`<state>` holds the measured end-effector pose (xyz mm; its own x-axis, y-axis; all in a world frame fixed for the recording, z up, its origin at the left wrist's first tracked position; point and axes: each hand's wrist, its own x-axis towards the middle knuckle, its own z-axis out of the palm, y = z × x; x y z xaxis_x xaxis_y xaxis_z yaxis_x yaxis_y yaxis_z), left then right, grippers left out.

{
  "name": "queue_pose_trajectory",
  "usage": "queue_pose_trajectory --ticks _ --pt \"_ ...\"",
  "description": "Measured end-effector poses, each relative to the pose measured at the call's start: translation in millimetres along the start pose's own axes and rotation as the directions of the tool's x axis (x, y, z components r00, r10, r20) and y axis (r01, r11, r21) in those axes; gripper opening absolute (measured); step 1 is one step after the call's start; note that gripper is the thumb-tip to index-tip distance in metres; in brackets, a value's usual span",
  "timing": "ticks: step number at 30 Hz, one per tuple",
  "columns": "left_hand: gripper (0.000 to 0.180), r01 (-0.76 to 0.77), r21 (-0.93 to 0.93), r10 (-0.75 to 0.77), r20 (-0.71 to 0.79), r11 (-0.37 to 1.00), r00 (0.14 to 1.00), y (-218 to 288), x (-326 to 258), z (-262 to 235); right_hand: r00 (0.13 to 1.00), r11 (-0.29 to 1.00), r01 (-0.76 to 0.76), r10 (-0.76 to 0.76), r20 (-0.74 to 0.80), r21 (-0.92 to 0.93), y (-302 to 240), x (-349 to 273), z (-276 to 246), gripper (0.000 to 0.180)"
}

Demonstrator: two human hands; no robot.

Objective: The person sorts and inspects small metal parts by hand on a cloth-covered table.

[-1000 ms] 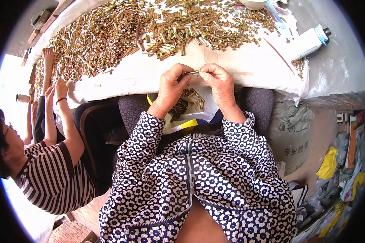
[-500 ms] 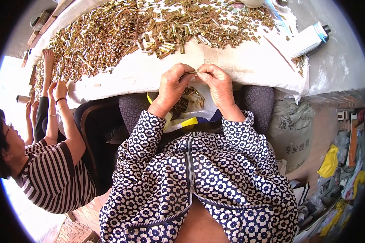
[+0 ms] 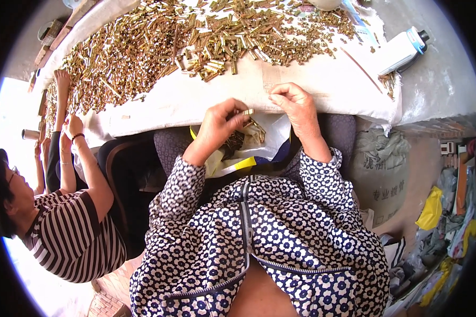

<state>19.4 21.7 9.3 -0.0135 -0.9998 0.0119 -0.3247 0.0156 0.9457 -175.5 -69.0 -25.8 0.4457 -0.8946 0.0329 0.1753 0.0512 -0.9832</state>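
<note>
Pinching small brass piece (image 3: 247, 112) w/ left hand (image 3: 217, 127) fingertips; right hand (image 3: 296, 105) curled shut just beside, contents unclear.

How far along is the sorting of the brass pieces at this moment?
Done: some brass pieces already lie in the bag on the lap. In hand: the left hand pinches one small brass piece over that bag, while the right hand rests at the cloth edge. Left: a large heap of brass pieces covers the table.
</note>
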Motion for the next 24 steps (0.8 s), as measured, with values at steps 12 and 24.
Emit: queue_pose_trajectory --ticks 12,24 --pt "0.02 -0.233 0.667 0.383 -0.084 0.708 0.92 0.8 59.0 -29.6 0.894 0.27 0.156 -0.448 0.019 -0.95 4.4 72.6 -29.8 0.027" --pt "0.021 -0.228 0.734 0.368 -0.032 0.64 0.929 -11.3 86.7 -15.6 0.85 0.512 0.288 -0.526 -0.03 -0.81 -6.2 55.7 -14.1 0.009"
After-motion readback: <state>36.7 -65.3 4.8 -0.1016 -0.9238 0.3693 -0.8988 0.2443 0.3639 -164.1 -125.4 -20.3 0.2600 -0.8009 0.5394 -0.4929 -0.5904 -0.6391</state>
